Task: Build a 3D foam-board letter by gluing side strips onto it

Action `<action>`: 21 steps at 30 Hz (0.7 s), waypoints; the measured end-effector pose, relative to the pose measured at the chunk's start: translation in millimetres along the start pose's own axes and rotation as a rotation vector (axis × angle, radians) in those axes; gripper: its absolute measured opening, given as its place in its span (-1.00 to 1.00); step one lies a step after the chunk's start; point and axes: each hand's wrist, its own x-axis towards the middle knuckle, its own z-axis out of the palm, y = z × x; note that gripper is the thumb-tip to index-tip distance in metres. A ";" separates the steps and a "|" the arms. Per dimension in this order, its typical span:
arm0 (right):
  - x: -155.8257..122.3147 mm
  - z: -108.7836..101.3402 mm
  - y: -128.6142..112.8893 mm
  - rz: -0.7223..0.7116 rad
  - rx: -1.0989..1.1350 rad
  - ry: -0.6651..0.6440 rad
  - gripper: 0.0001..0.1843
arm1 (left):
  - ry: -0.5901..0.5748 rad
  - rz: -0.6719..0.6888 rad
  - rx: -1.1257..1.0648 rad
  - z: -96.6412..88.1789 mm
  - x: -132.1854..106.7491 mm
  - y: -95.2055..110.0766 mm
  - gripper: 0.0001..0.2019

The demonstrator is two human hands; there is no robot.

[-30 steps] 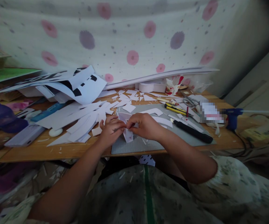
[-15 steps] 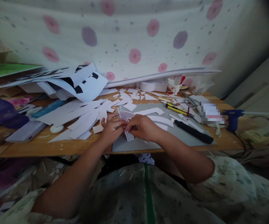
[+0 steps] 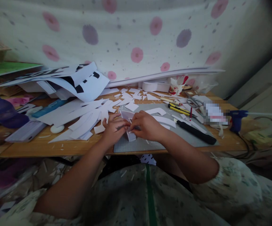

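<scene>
My left hand and my right hand meet over the grey cutting mat at the table's front edge. Both have their fingers closed on a small white folded paper piece, pinching it between them. Part of the white piece shows above and below my fingers; the rest is hidden by my hands. A pile of white paper strips lies just left of my left hand.
A black-handled knife, yellow cutters, scissors and a blue glue gun lie to the right. A paper cup and tape roll stand at the back. Printed sheets pile at the back left.
My hands have stayed together on the white piece, shifting slightly; the right hand's fingers have moved a little to the left over it.
</scene>
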 end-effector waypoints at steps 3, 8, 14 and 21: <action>-0.3 1.2 -0.9 0.010 -0.030 -0.032 -0.84 | -0.004 0.008 -0.002 -0.8 0.1 1.1 -0.79; -1.1 3.6 -0.5 0.010 -0.035 -0.048 -0.83 | -0.004 0.016 -0.001 -0.7 0.0 1.9 -0.80; -2.1 3.8 0.1 0.009 -0.012 -0.056 -0.84 | 0.010 0.015 -0.003 0.4 -0.7 1.5 -0.80; -2.2 10.1 1.5 0.026 -0.063 -0.063 -0.86 | 0.015 0.017 -0.009 1.2 -0.8 1.0 -0.79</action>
